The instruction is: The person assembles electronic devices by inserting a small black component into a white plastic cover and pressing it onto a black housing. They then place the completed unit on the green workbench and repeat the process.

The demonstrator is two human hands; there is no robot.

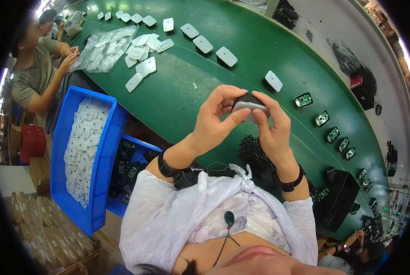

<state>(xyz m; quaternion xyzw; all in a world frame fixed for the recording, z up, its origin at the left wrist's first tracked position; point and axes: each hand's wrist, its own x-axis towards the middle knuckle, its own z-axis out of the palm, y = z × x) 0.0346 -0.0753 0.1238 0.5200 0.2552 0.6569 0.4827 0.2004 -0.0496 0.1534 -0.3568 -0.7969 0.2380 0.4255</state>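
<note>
Over the green bench, my left hand (214, 114) and my right hand (275, 123) are both closed on a small plastic housing (250, 103). It has a dark shell at the back and a light cover facing me. My thumbs press on the light cover, and my fingers wrap round the dark side. Beyond my hands on the bench lies a white-covered housing (273, 81). To its right sits an open black housing (303, 100) with a green circuit board showing, the first in a row of several. Below my hands is a heap of small black parts (253, 149).
White-covered housings (202, 44) line the bench's far side. Loose white covers (143, 48) lie by a clear plastic bag (106, 49). At left stands a blue bin (58, 151) of white pieces, beside a lower blue tray (143, 143). A black box (338, 197) is at right. A co-worker (44, 68) sits far left.
</note>
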